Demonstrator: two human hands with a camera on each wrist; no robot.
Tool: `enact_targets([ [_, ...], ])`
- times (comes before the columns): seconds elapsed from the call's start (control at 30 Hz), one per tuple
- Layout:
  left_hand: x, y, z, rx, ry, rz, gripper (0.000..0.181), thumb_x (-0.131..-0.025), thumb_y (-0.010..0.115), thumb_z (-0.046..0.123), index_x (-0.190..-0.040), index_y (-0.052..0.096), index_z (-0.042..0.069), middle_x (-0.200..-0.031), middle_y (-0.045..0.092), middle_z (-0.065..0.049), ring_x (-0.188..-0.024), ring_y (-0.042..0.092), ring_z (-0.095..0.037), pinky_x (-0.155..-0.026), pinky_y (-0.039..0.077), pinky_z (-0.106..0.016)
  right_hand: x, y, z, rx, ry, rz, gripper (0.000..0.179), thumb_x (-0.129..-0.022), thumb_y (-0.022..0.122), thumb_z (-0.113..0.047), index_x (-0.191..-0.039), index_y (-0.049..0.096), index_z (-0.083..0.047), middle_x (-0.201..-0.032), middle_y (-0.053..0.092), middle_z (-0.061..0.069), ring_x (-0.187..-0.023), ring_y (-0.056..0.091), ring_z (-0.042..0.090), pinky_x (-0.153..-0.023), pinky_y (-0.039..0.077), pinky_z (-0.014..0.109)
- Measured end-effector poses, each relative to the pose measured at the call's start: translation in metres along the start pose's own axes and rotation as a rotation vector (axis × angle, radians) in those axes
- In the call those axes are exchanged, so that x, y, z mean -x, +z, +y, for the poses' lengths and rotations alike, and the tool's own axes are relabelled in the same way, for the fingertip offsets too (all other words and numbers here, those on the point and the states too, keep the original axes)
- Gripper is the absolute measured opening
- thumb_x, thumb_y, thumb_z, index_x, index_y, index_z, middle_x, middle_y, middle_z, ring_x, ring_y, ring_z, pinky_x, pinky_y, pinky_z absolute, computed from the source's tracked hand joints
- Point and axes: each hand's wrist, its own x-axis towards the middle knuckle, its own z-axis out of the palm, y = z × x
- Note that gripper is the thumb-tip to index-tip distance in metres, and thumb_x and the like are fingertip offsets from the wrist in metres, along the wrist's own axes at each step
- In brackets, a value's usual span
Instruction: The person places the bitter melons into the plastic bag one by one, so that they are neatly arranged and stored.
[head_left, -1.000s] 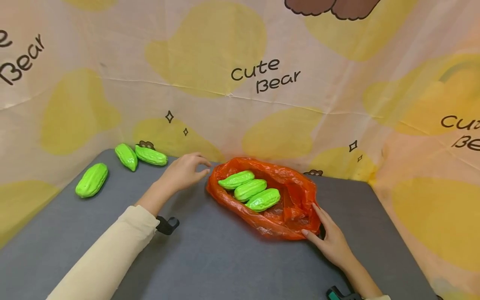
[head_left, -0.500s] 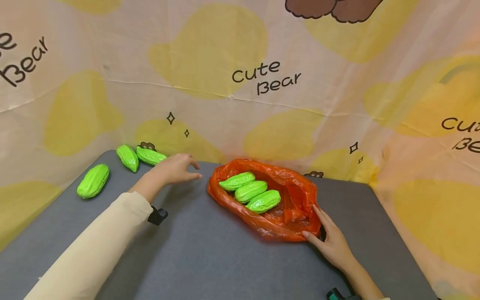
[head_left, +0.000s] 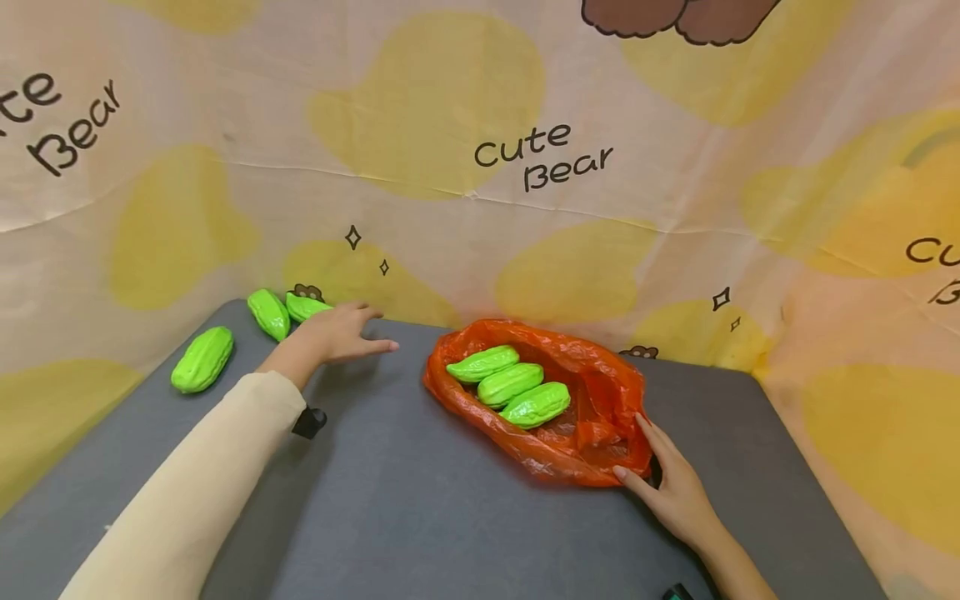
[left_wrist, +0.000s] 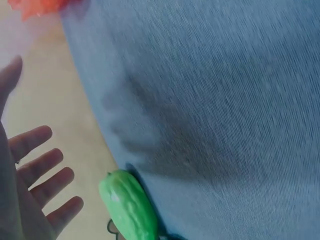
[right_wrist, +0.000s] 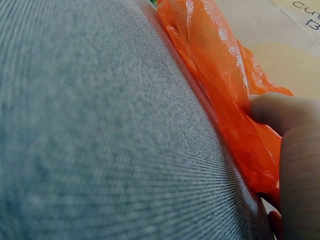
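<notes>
My left hand (head_left: 337, 335) hovers over the back left of the table, fingers apart and holding nothing. Beneath and behind it lies a bright green bitter melon (head_left: 303, 306), partly covered by the hand; the left wrist view shows that bitter melon (left_wrist: 128, 207) below the spread fingertips. A second bitter melon (head_left: 268, 313) lies beside it, and a third bitter melon (head_left: 202, 360) sits nearer the left edge. An orange-red plastic bag (head_left: 517, 450) lies with its mouth wide, three bitter melons (head_left: 511, 384) inside. My right hand (head_left: 678, 492) holds the bag's right end, thumb on the near rim.
The grey table (head_left: 420, 517) meets a printed cloth backdrop (head_left: 420, 108) along its back and sides. A dark wrist strap piece (head_left: 309, 422) hangs under the left forearm. The bag lies close to the back edge.
My left hand has moved left, away from the bag, and now partly covers the rear bitter melon. The right hand stays on the bag. The head view has shifted slightly.
</notes>
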Motion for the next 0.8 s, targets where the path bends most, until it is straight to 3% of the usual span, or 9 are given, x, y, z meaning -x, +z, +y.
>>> enact_targets([
  [0.27,-0.003,-0.002,-0.020,-0.038,-0.013,0.004,0.064,-0.094,0.067,0.036,-0.146,0.051,0.000,-0.152,0.044,-0.029,-0.139,0.043,-0.050,-0.109,0.040,-0.065,0.000,0.000,-0.001,0.002,0.010,-0.002,0.087,-0.091,0.074,-0.040,-0.161,0.029,-0.018,-0.160,0.034,0.026,-0.143,0.037,0.051,-0.106,0.033,0.075],
  [0.47,-0.007,0.000,-0.035,-0.005,0.013,0.047,0.052,-0.091,0.069,0.012,-0.140,0.055,-0.003,-0.143,0.053,-0.030,-0.133,0.049,-0.049,-0.106,0.044,-0.063,0.001,-0.001,-0.001,0.000,0.014,-0.003,0.087,-0.091,0.074,-0.040,-0.161,0.028,-0.019,-0.160,0.034,0.027,-0.143,0.037,0.051,-0.105,0.034,0.075],
  [0.8,-0.003,0.002,-0.051,-0.007,-0.050,0.064,0.054,-0.086,0.074,0.012,-0.136,0.059,-0.003,-0.138,0.058,-0.029,-0.129,0.052,-0.049,-0.104,0.045,-0.062,0.001,0.001,0.000,0.003,-0.009,0.018,0.085,-0.090,0.076,-0.038,-0.160,0.031,-0.017,-0.158,0.037,0.027,-0.141,0.039,0.051,-0.104,0.035,0.074],
])
